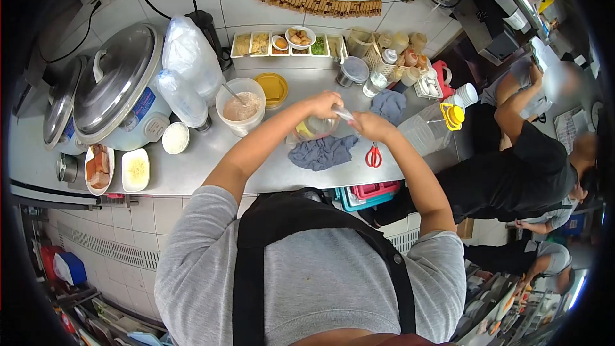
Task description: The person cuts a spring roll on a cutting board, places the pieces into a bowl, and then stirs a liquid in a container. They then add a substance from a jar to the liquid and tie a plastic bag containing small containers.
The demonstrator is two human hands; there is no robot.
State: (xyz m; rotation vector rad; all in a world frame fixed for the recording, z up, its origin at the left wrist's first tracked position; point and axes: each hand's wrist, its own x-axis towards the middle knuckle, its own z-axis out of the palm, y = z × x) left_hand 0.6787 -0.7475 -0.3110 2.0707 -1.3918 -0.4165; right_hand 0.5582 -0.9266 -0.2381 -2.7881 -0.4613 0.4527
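Observation:
My left hand [325,104] and my right hand [373,126] are close together over the steel counter, both with fingers closed. Between them stretches a whitish translucent plastic piece [343,113], gripped at either end; I cannot tell exactly what it is. Just below my left hand is a clear round container [315,129] with something yellow at its side, partly hidden by the forearm. A crumpled grey-blue cloth [323,152] lies in front of it. Red-handled scissors [373,156] rest below my right hand. A second cloth [389,106] lies behind that hand.
Left of my arms stand a white tub [241,127] of pinkish mix, a yellow lid [271,90], a rice bowl [175,138] and large cookers [118,83]. Topping trays [250,63] line the wall. A clear jug [426,129] is at right, near other people [512,173].

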